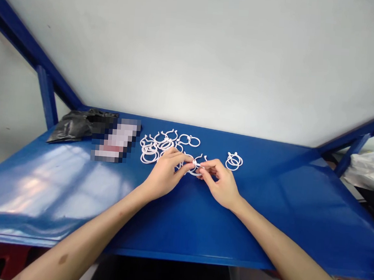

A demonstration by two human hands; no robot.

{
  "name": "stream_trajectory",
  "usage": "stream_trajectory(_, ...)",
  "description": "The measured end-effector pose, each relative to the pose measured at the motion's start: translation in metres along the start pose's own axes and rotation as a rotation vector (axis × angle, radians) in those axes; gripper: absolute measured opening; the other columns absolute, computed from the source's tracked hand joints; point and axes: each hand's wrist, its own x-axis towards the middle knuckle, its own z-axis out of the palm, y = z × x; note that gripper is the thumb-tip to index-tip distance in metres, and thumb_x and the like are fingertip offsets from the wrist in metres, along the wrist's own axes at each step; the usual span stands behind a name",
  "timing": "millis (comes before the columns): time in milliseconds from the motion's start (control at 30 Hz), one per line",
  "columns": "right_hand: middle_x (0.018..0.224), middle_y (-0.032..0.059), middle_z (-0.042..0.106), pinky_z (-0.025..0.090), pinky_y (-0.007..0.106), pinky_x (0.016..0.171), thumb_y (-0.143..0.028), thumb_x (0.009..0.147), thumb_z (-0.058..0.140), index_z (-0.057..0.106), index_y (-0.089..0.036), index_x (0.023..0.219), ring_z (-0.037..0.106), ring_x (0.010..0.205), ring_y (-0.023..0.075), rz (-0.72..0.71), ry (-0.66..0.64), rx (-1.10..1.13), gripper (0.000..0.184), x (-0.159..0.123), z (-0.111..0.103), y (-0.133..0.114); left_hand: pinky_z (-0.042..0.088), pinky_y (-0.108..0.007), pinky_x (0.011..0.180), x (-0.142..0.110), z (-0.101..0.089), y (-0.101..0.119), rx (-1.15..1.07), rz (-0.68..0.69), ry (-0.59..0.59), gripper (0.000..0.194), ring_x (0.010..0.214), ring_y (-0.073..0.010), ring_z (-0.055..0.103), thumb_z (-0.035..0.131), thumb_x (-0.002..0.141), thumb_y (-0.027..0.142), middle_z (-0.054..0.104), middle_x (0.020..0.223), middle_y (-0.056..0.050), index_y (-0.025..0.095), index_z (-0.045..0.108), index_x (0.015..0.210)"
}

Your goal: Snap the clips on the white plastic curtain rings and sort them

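Between my two hands is a white plastic ring (196,172), low over the blue table. My left hand (168,171) pinches its left side near a small knob, thumb and index finger pressed together. From the other side my right hand (219,181) grips the same ring with thumb and fingertips; its lower fingers are partly hidden. Just behind my hands lies an open white ring (201,157) with a gap at its top. A loose pile of white rings (150,150) spreads behind and left of my left hand, some partly covered by it.
To the right lies a small cluster of joined white rings (234,162). A black plastic bag (78,125) and a blurred-out flat item (118,141) rest at the left on the blue table (263,245). Blue frame bars flank a pale back panel. Clear plastic (372,169) sits beyond the right edge.
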Motion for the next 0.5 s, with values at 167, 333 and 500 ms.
stream_trajectory(167, 0.085, 0.0003, 0.074, 0.060, 0.028, 0.071, -0.032, 0.099, 0.061, 0.065, -0.023, 0.101, 0.073, 0.075, 0.0150, -0.058, 0.006, -0.066, 0.009, -0.0018, -0.0002, 0.0012, 0.049, -0.032, 0.078, -0.0020, 0.0022, -0.0027, -0.003, 0.105, 0.031, 0.011, 0.085, -0.0184, 0.056, 0.060, 0.098, 0.022, 0.074, 0.085, -0.001, 0.021, 0.071, 0.094)
stream_trajectory(333, 0.083, 0.0004, 0.073, 0.057, 0.024, 0.067, -0.023, 0.102, 0.056, 0.065, -0.022, 0.096, 0.070, 0.071, 0.0125, -0.198, -0.009, -0.142, 0.011, -0.0037, -0.0007, -0.0014, 0.049, -0.031, 0.072, -0.0054, 0.0069, -0.0020, 0.025, 0.214, 0.076, 0.016, 0.080, -0.0175, 0.056, 0.059, 0.096, 0.012, 0.072, 0.080, -0.001, 0.021, 0.069, 0.088)
stream_trajectory(500, 0.089, 0.0040, 0.074, 0.058, 0.027, 0.076, -0.022, 0.104, 0.052, 0.065, -0.020, 0.097, 0.071, 0.082, 0.0148, -0.417, -0.057, -0.302, 0.015, -0.0033, -0.0033, 0.0001, 0.050, -0.030, 0.072, -0.0095, 0.0101, 0.0044, 0.061, 0.308, 0.102, 0.018, 0.080, -0.0167, 0.056, 0.057, 0.095, 0.007, 0.074, 0.082, -0.001, 0.019, 0.069, 0.090)
